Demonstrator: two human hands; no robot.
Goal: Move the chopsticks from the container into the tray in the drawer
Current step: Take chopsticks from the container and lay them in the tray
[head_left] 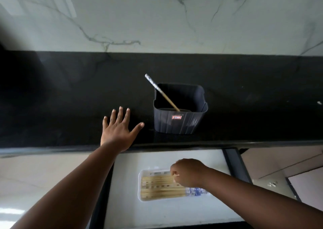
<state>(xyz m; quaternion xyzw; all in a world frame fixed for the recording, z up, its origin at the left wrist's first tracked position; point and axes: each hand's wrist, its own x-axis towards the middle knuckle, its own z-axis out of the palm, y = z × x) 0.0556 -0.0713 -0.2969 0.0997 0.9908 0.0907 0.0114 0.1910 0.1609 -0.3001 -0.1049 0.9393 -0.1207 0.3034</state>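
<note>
A dark square container (180, 122) stands on the black counter (70, 92). One chopstick (161, 92) with a blue-and-white patterned top leans in it toward the upper left. Below, in the open drawer (125, 202), a clear tray (140, 186) holds several wooden chopsticks (157, 186) lying side by side. My right hand (189, 173) hovers over the tray's right part, fingers pinched on a chopstick end (176, 175). My left hand (120, 129) lies flat on the counter, fingers spread, left of the container.
A white marble wall (157, 19) rises behind the counter. The drawer's dark side rail (236, 166) runs along its right. Light cabinet fronts (43, 172) flank the drawer on both sides.
</note>
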